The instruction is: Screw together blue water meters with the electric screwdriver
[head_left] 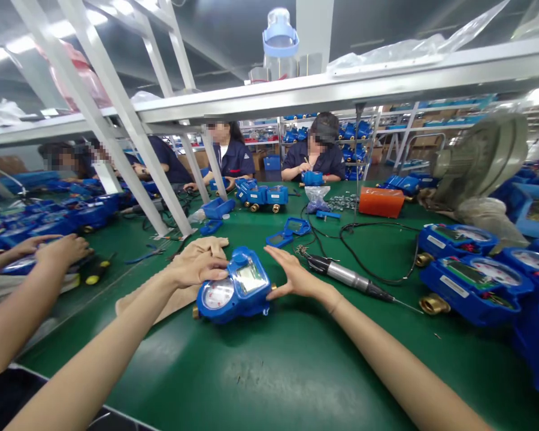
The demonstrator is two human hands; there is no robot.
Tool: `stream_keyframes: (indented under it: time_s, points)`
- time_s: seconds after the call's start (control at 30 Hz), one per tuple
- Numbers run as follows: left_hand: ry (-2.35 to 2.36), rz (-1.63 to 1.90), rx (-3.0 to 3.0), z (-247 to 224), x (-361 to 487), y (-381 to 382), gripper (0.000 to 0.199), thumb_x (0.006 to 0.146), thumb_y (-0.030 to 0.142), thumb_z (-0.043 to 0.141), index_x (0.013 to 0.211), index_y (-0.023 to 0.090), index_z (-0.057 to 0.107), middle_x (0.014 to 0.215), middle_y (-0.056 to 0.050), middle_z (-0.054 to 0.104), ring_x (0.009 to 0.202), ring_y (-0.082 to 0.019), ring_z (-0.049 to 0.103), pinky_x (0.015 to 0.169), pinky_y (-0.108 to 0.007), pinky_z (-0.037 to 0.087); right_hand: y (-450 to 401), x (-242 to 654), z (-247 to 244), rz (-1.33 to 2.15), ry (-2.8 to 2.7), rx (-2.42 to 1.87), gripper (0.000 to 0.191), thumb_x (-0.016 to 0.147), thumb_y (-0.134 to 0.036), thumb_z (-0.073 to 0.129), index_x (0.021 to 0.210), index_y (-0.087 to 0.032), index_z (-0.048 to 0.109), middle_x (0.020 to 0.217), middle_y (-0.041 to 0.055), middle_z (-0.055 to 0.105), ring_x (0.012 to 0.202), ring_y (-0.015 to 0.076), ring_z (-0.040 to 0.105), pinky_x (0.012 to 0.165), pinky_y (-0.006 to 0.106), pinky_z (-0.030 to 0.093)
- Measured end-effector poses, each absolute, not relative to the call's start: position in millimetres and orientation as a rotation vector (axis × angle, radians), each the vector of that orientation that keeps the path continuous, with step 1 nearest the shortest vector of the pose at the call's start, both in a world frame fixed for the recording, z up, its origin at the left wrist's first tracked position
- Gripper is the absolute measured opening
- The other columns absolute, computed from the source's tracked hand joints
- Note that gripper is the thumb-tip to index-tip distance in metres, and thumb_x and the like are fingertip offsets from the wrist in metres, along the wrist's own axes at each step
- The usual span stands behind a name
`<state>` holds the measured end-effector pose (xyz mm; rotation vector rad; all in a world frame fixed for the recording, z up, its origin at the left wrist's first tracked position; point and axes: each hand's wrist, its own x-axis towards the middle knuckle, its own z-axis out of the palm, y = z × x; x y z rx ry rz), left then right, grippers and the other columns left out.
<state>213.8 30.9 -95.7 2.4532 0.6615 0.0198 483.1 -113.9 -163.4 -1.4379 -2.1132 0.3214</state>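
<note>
A blue water meter with a round white dial, a small display and brass end fittings lies on the green bench mat. My left hand lies over its upper left side, above a beige cloth. My right hand curves around the meter's right end, with the fingers and thumb on either side of it. To the right of that hand lies an electric screwdriver with a black cord. A co-worker's hand reaches in at the left, over another blue meter.
Several blue meters stand at the right, and more lie along the left. A yellow-handled screwdriver, an orange box and a bag of screws sit on the bench. A metal shelf runs overhead. Co-workers sit across the bench.
</note>
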Motion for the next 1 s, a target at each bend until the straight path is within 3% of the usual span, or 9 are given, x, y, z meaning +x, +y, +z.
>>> stream_keyframes:
  time_s: [0.1,0.2,0.27,0.33,0.4,0.57,0.8,1.0]
  points:
    - [0.594,-0.010,2.376,-80.6,218.4,28.1,0.061,0.084,0.063,0.055,0.131,0.024,0.059,0.125,-0.008,0.067,0.114,-0.027,0.063,0.100,-0.040,0.048,-98.9,466.0,-171.4,0.577,-2.156,-1.158,0.141,0.046,-0.045,0.094,0.156,-0.022,0.009,0.157,0.0170,0.030,0.145,0.0298,0.032,0.118,0.041,0.028]
    - [0.540,0.072,2.364,-62.5,221.9,5.2,0.074,0.087,0.057,0.055,0.151,0.032,0.028,0.150,-0.009,0.046,0.127,-0.024,0.055,0.103,-0.039,0.047,-99.6,455.8,-182.9,0.896,-1.908,-0.924,0.135,0.051,-0.040,0.094,0.155,-0.021,0.011,0.156,0.0159,0.031,0.142,0.0271,0.036,0.119,0.038,0.027]
    - [0.514,0.086,2.535,-55.7,227.8,-15.3,0.088,0.080,0.056,0.067,0.153,0.035,0.021,0.157,-0.009,0.034,0.139,-0.027,0.042,0.109,-0.043,0.041,-102.5,451.5,-188.6,0.975,-1.753,-0.900,0.128,0.056,-0.040,0.091,0.154,-0.020,0.011,0.156,0.0166,0.029,0.140,0.0276,0.038,0.118,0.040,0.029]
    - [0.584,0.009,2.798,-55.4,237.8,-31.4,0.098,0.071,0.055,0.074,0.153,0.034,0.024,0.159,-0.011,0.031,0.144,-0.034,0.032,0.114,-0.052,0.032,-104.0,448.0,-191.6,0.982,-1.687,-0.918,0.126,0.060,-0.041,0.089,0.154,-0.020,0.007,0.156,0.0179,0.025,0.139,0.0283,0.039,0.116,0.042,0.032]
    - [0.677,-0.043,2.902,-59.7,249.7,-38.0,0.103,0.069,0.055,0.076,0.153,0.029,0.023,0.159,-0.014,0.029,0.143,-0.038,0.033,0.112,-0.054,0.032,-104.3,443.9,-192.9,0.984,-1.660,-0.921,0.127,0.060,-0.042,0.089,0.154,-0.021,0.006,0.157,0.0178,0.023,0.139,0.0288,0.038,0.116,0.043,0.032]
    - [0.651,-0.220,2.992,-66.7,271.5,-31.5,0.100,0.065,0.059,0.072,0.151,0.028,0.030,0.143,-0.017,0.044,0.108,-0.038,0.062,0.087,-0.050,0.051,-105.4,430.2,-197.9,0.854,-1.598,-1.015,0.128,0.049,-0.046,0.093,0.149,-0.016,0.019,0.145,0.0178,0.040,0.133,0.0316,0.043,0.115,0.046,0.033]
    - [0.588,-0.311,3.177,-57.6,276.6,-39.6,0.091,0.058,0.061,0.073,0.138,0.025,0.047,0.123,-0.014,0.053,0.093,-0.035,0.063,0.067,-0.039,0.049,-107.4,423.2,-203.5,0.749,-1.568,-1.105,0.118,0.042,-0.044,0.092,0.139,-0.017,0.030,0.129,0.0131,0.045,0.123,0.0331,0.044,0.109,0.050,0.037]
    - [0.544,-0.242,3.165,-59.2,273.6,-32.3,0.084,0.059,0.058,0.071,0.132,0.025,0.049,0.125,-0.012,0.051,0.097,-0.033,0.063,0.069,-0.037,0.047,-106.2,421.9,-204.6,0.678,-1.598,-1.136,0.117,0.040,-0.048,0.091,0.137,-0.017,0.032,0.121,0.0100,0.043,0.116,0.0310,0.043,0.107,0.050,0.036]
